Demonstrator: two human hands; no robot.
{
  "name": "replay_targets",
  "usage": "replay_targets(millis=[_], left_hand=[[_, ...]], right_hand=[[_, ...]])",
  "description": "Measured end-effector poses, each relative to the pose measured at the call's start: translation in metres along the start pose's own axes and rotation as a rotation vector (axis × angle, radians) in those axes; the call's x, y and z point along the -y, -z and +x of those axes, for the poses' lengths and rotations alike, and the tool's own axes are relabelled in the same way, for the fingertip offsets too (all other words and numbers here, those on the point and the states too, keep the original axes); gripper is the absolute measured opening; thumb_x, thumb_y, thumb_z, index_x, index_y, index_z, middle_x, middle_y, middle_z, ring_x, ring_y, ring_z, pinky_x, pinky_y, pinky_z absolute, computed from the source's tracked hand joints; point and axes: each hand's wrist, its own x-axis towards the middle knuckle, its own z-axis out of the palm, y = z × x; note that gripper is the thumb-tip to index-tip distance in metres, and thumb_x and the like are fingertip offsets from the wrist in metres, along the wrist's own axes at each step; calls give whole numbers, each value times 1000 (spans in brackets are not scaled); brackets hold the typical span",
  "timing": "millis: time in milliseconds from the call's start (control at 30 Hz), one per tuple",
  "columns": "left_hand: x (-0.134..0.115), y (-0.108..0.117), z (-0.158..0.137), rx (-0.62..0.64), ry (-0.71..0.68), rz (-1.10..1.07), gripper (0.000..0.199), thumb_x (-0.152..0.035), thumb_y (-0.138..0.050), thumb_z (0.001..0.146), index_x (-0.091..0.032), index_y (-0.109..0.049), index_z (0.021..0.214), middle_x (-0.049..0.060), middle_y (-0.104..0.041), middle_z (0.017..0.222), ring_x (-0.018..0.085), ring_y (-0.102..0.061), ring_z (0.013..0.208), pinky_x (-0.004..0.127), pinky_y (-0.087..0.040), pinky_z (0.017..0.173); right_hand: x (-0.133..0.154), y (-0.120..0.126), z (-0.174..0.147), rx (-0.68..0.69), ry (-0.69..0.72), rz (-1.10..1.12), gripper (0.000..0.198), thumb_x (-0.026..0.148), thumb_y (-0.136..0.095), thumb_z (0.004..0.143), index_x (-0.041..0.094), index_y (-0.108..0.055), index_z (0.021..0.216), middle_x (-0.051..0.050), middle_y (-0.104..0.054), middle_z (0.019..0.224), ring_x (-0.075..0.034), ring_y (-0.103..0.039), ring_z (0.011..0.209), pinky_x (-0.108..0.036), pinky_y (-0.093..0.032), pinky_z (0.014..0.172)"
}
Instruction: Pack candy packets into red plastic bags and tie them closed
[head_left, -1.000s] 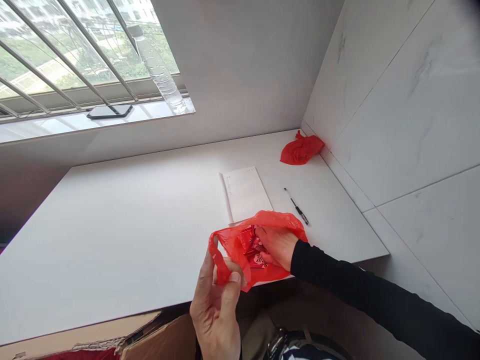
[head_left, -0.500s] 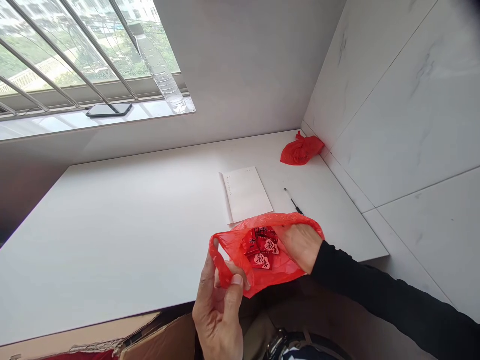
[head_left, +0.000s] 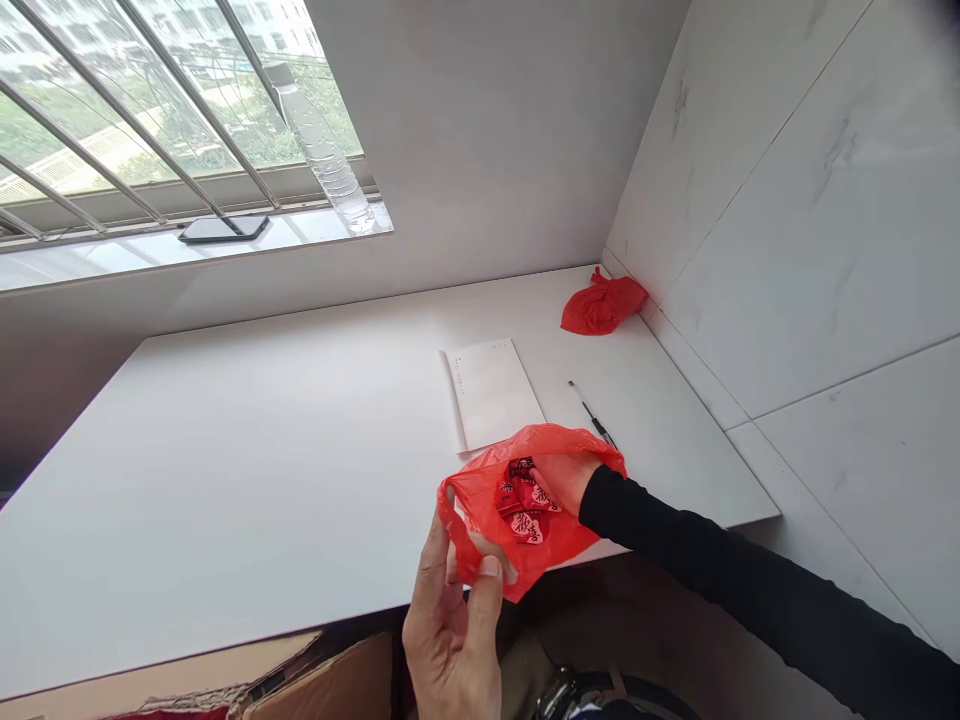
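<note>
My right hand [head_left: 564, 480] is in the red bag [head_left: 576, 535].
My left hand [head_left: 454, 630] pinches its loop [head_left: 459, 538] by the near edge of the table [head_left: 262, 470]. Red packets [head_left: 527, 526] sit inside, left of my right hand; I can't tell what those fingers do.

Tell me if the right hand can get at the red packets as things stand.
Most likely yes: the right hand is inside the open bag, right by the packets, and the left hand holds one side of the bag, so nothing appears to block the way.
</note>
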Motion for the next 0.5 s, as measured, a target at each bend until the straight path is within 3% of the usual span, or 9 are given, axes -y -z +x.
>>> replay_targets(millis=[133,233,367,500], left_hand=[[-1,-2,0,4,-33,-41,52,-32,-79,84,-39,-64,133,5,-74,122,18,-72,99,24,-60,86],[-1,-4,0,-3,-40,-52,52,-31,-79,84,-40,-64,132,4,-74,122,16,-71,101,22,-59,88],[0,-3,2,-46,-49,-59,54,-30,-81,81,-40,-65,132,2,-76,117,14,-72,98,19,-57,88],[-3,-1,2,-53,-47,-53,54,-30,-79,83,-39,-63,134,2,-78,106,13,-71,89,19,-58,83]], right_hand=[[2,-7,-2,29,32,-61,31,22,-43,100,18,-64,122,-13,-74,98,-28,-69,89,-35,-49,74],[6,-20,-3,107,105,-102,29,30,-58,95,13,-63,118,-15,-73,94,-30,-69,86,-37,-49,73],[7,-33,-2,166,194,-110,37,27,-61,92,21,-58,128,-9,-73,96,-28,-70,87,-34,-47,73],[2,-30,-7,122,167,-123,43,23,-52,96,20,-50,138,-10,-73,98,-28,-69,88,-36,-47,77]])
